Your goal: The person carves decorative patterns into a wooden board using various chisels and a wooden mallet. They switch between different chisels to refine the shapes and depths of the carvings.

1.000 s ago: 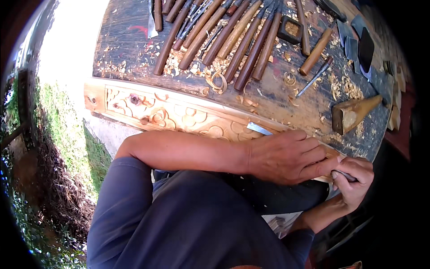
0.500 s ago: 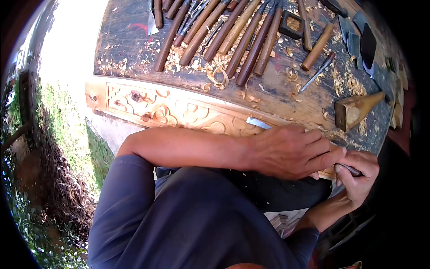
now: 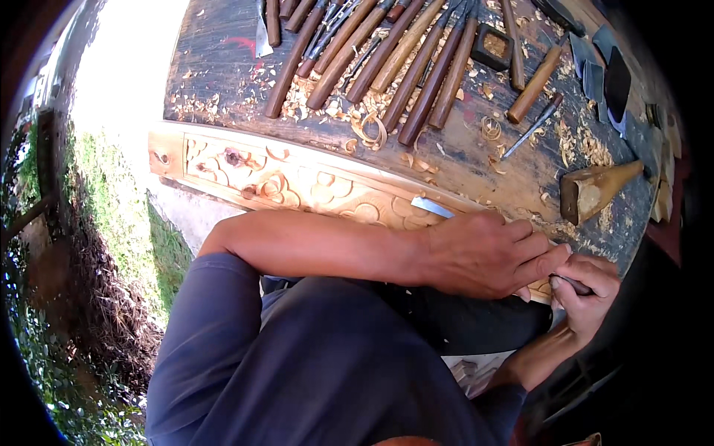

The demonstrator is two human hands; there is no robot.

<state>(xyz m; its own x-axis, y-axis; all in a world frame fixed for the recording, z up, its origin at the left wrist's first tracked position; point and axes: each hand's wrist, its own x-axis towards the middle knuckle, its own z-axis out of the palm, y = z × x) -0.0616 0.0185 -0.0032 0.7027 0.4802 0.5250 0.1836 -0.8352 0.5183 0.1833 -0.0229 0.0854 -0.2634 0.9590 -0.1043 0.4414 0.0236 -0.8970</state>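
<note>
A long pale wooden panel (image 3: pixel 297 175) carved with scroll patterns lies along the near edge of a dark workbench (image 3: pixel 223 82). My left hand (image 3: pixel 491 253) reaches across my body and presses down on the panel's right end, covering the wood there. A flat metal blade (image 3: pixel 431 207) pokes out from under its wrist. Just to the right, my right hand (image 3: pixel 587 293) is closed on the dark handle of a carving chisel (image 3: pixel 574 284), fingertips of both hands nearly touching. The chisel's tip is hidden by my left hand.
Several wooden-handled chisels (image 3: pixel 394 59) lie in a row at the back of the bench among wood shavings. A wooden mallet (image 3: pixel 595 192) rests at the right, a small dark box (image 3: pixel 494 46) behind. Grass and soil (image 3: pixel 89 245) lie to the left.
Both hands stay at the panel's right end with only slight shifting; the view has moved a little. The chisel remains held.
</note>
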